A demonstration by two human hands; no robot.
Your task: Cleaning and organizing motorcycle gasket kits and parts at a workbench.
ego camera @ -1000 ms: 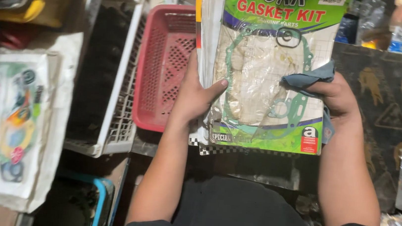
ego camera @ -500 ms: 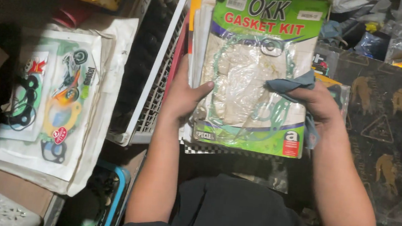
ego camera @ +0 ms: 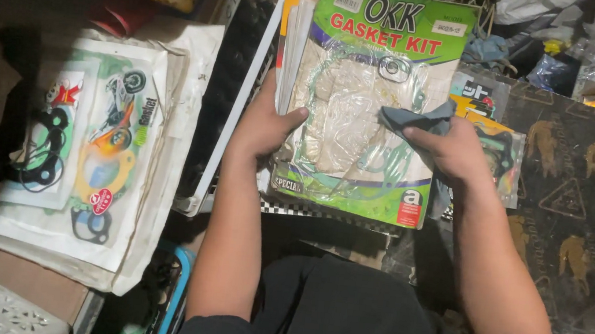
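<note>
While held upright above lap, green plastic-wrapped flat gasket packet (ego camera: 363, 107) fronts stack of similar packets. Left hand (ego camera: 261, 123) clamps stack's left edge, thumb across front. Right hand (ego camera: 454, 150) presses crumpled blue-grey cloth (ego camera: 413, 118) onto packet face. White gasket packets (ego camera: 93, 145) lie farther left.

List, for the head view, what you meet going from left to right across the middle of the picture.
White gasket packs → white crate → left hand → green gasket pack → right hand with blue cloth → dark patterned sheet.
</note>
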